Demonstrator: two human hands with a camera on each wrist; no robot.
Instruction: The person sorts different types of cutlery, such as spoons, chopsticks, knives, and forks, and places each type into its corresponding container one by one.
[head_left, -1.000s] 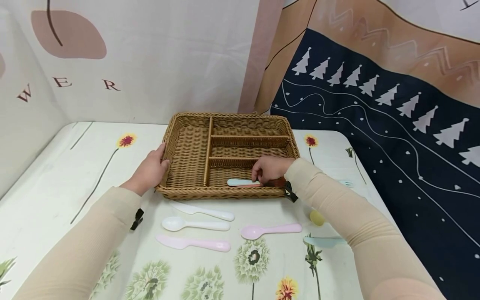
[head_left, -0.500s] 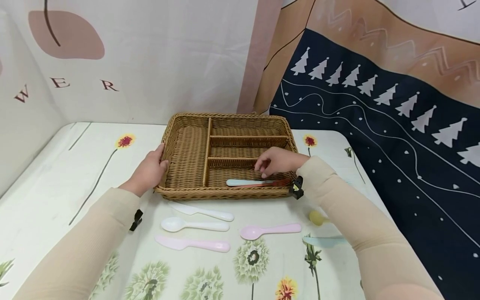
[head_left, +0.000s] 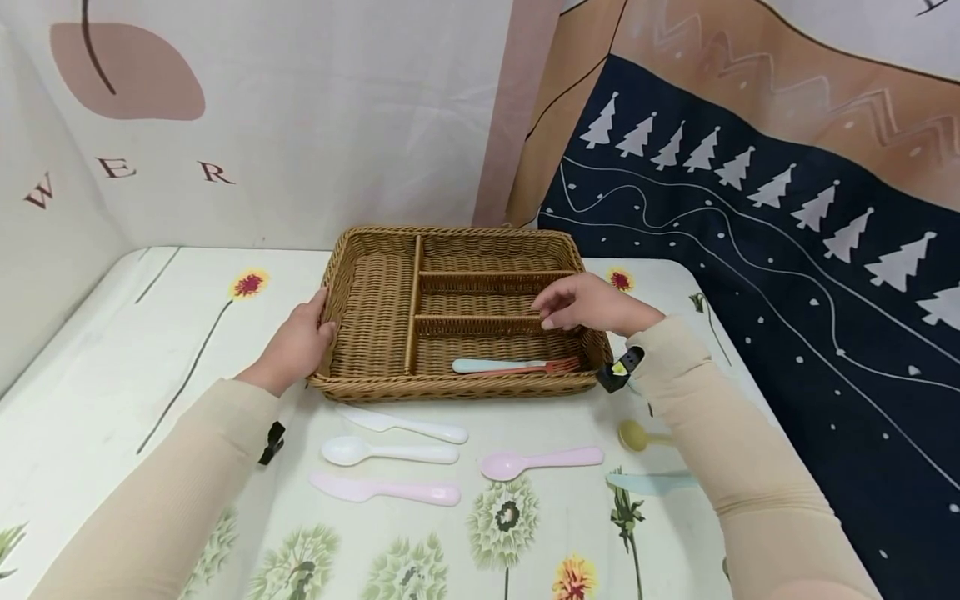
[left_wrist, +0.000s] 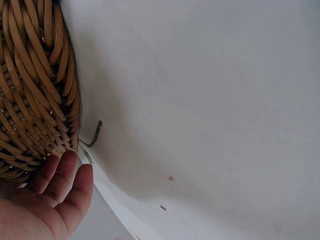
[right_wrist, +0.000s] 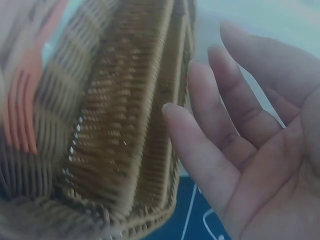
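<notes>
A brown wicker basket point(head_left: 457, 387) with several compartments stands on the table. My left hand point(head_left: 296, 342) grips its left rim, thumb on the inner side; in the left wrist view, fingers point(left_wrist: 62, 175) press against the woven outer wall. Over the right part of the basket hovers my right hand point(head_left: 588, 302), holding nothing, its fingers point(right_wrist: 200, 145) loosely spread in the right wrist view. In the front right compartment lies an orange fork point(head_left: 558, 365), overlapping a light blue piece of cutlery point(head_left: 480, 365) whose far end is partly hidden.
Before the basket lie a white knife point(head_left: 405, 423), a white spoon point(head_left: 352, 450), a pink knife point(head_left: 382, 488) and a pink spoon point(head_left: 517, 463). A yellow-green spoon point(head_left: 634, 435) and a light blue knife point(head_left: 652, 482) sit partly behind the right sleeve. Curtains hang behind.
My right hand has released the orange fork inside the front right compartment, then risen and moved right and back. My left hand stays on the basket's rim.
</notes>
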